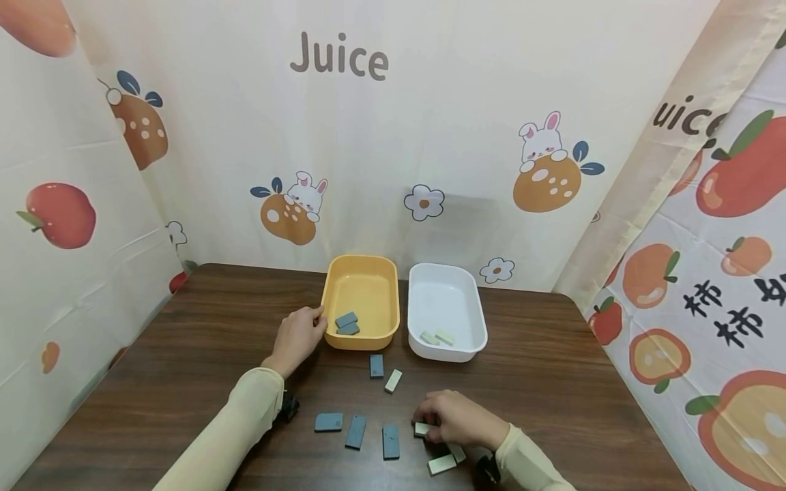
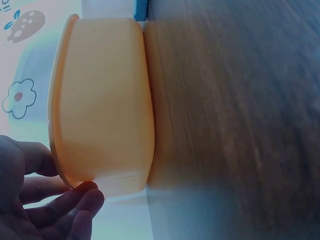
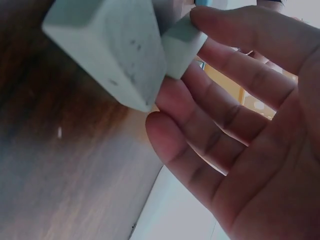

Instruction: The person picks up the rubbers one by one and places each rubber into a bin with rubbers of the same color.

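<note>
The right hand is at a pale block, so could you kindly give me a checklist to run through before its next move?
1. Right hand on a pale block: ok, the thumb touches it.
2. That block clear of the neighbouring block: cannot tell, they overlap in the right wrist view.
3. Left hand at the yellow tray: ok, it touches the edge.
4. White tray holding only pale blocks: ok, two show.
5. Same tray free of the left hand: ok.
6. Table just before the trays free of blocks: not ok, a blue block and a pale one lie there.
</note>
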`<state>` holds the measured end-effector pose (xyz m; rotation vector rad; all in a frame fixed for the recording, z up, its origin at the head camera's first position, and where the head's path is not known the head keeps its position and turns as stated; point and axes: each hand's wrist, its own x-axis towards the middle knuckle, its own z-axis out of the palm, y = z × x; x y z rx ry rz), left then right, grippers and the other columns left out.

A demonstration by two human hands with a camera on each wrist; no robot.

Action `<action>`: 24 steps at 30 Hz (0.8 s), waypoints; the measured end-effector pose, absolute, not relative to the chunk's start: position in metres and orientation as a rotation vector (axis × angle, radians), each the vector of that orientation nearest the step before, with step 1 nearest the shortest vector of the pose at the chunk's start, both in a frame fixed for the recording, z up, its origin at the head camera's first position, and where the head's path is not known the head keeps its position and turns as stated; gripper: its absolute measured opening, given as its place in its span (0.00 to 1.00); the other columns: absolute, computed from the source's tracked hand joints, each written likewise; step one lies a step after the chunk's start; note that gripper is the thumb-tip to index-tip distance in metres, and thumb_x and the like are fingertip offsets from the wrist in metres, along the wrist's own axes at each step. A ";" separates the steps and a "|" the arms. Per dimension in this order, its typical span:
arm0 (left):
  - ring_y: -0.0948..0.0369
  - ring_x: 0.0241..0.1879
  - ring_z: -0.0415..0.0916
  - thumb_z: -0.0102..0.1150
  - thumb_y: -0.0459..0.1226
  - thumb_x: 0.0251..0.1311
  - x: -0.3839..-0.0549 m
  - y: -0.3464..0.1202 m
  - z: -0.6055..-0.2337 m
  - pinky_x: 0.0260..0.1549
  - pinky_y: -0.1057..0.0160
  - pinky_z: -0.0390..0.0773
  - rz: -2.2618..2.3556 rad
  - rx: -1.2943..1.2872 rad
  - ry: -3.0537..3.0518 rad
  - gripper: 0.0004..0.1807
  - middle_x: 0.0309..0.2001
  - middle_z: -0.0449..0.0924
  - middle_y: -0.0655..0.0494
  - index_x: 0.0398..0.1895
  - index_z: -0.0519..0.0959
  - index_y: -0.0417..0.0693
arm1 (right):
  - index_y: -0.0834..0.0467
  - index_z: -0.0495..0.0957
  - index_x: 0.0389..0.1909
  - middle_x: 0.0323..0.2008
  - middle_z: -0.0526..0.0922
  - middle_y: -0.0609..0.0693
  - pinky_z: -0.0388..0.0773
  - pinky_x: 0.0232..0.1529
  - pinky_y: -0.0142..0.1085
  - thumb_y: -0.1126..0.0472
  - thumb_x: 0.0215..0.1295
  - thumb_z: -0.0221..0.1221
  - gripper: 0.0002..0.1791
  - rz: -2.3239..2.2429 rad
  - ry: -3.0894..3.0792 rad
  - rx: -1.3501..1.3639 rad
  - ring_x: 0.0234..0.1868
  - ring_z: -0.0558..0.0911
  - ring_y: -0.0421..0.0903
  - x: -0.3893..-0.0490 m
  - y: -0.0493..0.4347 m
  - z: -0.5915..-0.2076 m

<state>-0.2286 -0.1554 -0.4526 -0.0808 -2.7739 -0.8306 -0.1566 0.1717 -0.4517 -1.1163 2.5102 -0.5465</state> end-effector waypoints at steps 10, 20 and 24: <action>0.59 0.19 0.65 0.54 0.37 0.65 -0.228 -0.156 -0.455 0.20 0.65 0.64 -0.833 -0.077 -2.772 0.20 0.41 0.84 0.42 0.57 0.79 0.38 | 0.54 0.85 0.39 0.27 0.76 0.41 0.69 0.29 0.24 0.66 0.53 0.66 0.11 -0.621 2.569 -1.114 0.28 0.70 0.31 -0.162 0.175 -0.447; 0.59 0.20 0.66 0.54 0.37 0.65 -0.229 -0.157 -0.454 0.21 0.65 0.65 -0.839 -0.065 -2.773 0.20 0.41 0.84 0.42 0.58 0.79 0.39 | 0.59 0.84 0.40 0.30 0.78 0.43 0.71 0.31 0.26 0.66 0.55 0.67 0.11 -0.698 2.639 -1.096 0.30 0.72 0.34 -0.174 0.184 -0.432; 0.59 0.19 0.66 0.54 0.37 0.65 -0.228 -0.156 -0.455 0.20 0.65 0.65 -0.850 -0.066 -2.778 0.20 0.41 0.84 0.42 0.58 0.78 0.38 | 0.59 0.83 0.39 0.30 0.80 0.44 0.73 0.31 0.27 0.67 0.55 0.65 0.10 -0.758 2.644 -1.078 0.30 0.73 0.33 -0.180 0.188 -0.428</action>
